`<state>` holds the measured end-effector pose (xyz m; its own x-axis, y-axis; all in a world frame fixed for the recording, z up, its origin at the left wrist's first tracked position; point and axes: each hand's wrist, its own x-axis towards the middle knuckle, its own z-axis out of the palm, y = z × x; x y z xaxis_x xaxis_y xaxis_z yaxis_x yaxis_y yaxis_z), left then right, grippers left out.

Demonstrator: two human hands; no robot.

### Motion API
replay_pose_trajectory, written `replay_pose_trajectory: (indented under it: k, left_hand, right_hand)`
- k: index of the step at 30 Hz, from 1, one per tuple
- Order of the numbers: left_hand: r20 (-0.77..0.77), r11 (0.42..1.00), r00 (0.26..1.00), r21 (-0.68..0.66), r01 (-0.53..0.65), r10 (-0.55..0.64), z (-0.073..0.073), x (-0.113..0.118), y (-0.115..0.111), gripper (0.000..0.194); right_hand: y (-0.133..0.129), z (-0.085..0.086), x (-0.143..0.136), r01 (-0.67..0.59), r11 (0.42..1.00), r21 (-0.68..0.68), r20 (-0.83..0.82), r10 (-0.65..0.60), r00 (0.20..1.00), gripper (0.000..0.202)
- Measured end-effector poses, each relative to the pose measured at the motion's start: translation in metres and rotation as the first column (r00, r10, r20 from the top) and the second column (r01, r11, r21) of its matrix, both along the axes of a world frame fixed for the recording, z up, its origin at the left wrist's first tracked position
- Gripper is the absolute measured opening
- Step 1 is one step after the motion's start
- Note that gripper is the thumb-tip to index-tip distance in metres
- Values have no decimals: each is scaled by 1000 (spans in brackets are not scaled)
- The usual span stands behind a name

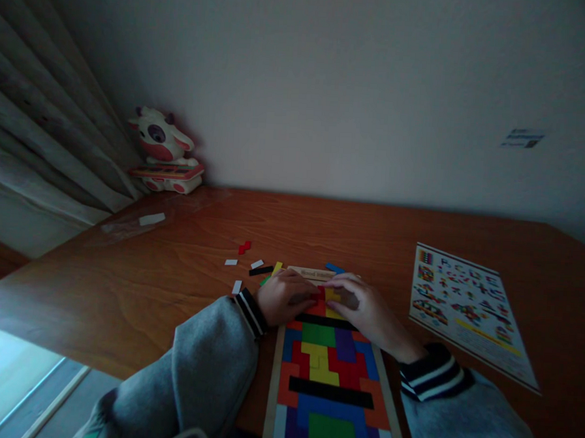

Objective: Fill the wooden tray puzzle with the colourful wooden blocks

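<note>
The brown wooden worktop [370, 229] has a pale wooden puzzle board [272, 401] at six o'clock. At its twelve o'clock end, the right hand's [369, 308] grip looks spread; I can't tell if the left hand's [287, 297] pinches. The flat red block [320, 306] between them looks light and hard; hold its edges.
</note>
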<state>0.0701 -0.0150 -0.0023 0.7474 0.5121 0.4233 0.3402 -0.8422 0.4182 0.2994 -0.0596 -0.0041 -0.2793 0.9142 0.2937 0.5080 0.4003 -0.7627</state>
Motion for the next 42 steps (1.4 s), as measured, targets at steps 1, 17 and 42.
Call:
replay_pose_trajectory:
  k: [1,17,42]
  left_hand:
    - [13,1000,1000,-19,3,-3,0,1,-1,20]
    - [-77,994,991,-35,-108,105,6,4,-6,26]
    - [101,961,973,-205,-184,207,1,9,-4,21]
  right_hand:
    - [0,-1,0,1,1000,-1,-7,-1,1000,29]
    - [0,7,3,165,962,-215,-264,-220,939,30]
    - [2,1,5,190,937,-295,-338,-288,896,36]
